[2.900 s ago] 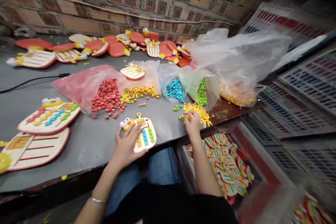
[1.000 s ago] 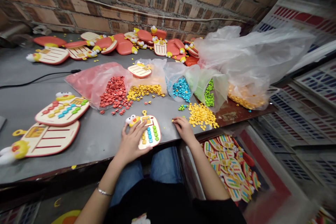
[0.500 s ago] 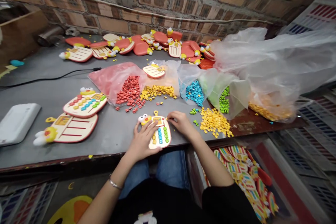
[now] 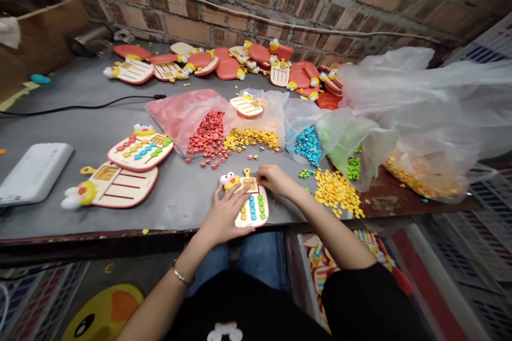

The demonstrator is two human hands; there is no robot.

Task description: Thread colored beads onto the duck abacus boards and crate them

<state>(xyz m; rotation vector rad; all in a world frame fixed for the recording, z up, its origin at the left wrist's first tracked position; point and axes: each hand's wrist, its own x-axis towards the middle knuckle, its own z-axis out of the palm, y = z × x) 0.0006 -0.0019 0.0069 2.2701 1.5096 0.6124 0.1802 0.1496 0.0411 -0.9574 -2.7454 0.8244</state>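
Observation:
A cream toy board (image 4: 258,212) with a yellow duck-like head lies at the table's front edge, with yellow, blue and green pieces in its slots. My left hand (image 4: 224,213) rests over its left side, fingers spread, pressing on it. My right hand (image 4: 276,180) is at the board's upper right corner, fingers pinched together; what they hold, if anything, is hidden. Behind the board are bags with red pieces (image 4: 208,130), yellow pieces (image 4: 252,139), blue pieces (image 4: 308,144) and green pieces (image 4: 353,166). A loose yellow pile (image 4: 338,192) lies right of my right hand.
Two toy boards (image 4: 126,187) overlap at the left, beside a white box-shaped device (image 4: 36,173). More red-backed boards (image 4: 228,67) line the brick wall. Clear plastic bags (image 4: 416,96) spread over the right side. A bin of filled boards (image 4: 320,256) stands below the table's edge.
The view has shifted, so the table's things appear further right. My right hand's fingers have moved slightly up and inward at the board's upper corner. My left hand stays on the board.

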